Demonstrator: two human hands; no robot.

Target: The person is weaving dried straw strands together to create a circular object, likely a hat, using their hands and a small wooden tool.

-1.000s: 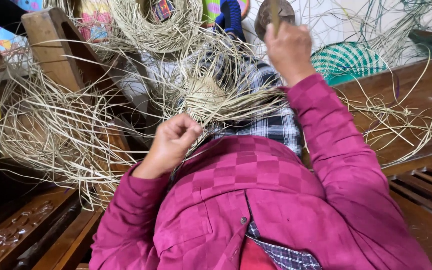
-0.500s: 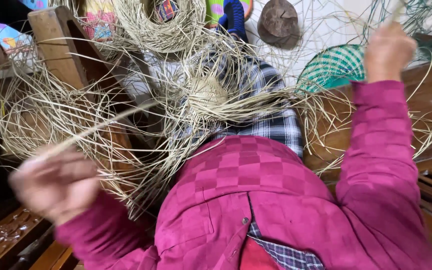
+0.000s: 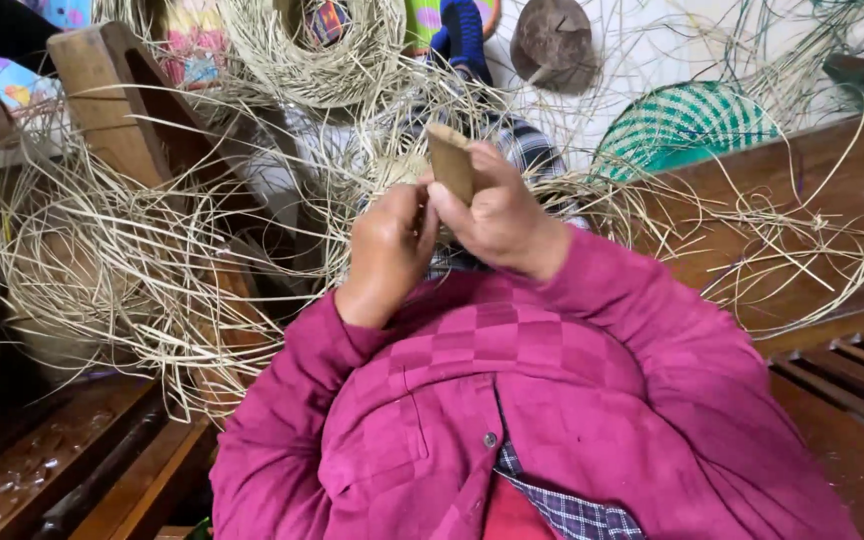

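The right hand (image 3: 500, 215) is closed around a small flat brown tool (image 3: 451, 160) held upright, and the left hand (image 3: 389, 250) pinches pale straw strands (image 3: 132, 260) just beside it, thumbs touching. Both hover over the half-woven straw piece (image 3: 392, 165) on the lap, above the magenta checked jacket (image 3: 512, 400). A green woven mat (image 3: 687, 125) lies well to the right.

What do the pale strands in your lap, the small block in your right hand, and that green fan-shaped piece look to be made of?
The strands look like dried straw or split reed: pale tan, matte, thin and springy. The block in the right hand seems to be wood, brown and dull; its grain is too small to tell. The green piece looks like dyed woven fibre with a two-tone plaited pattern.
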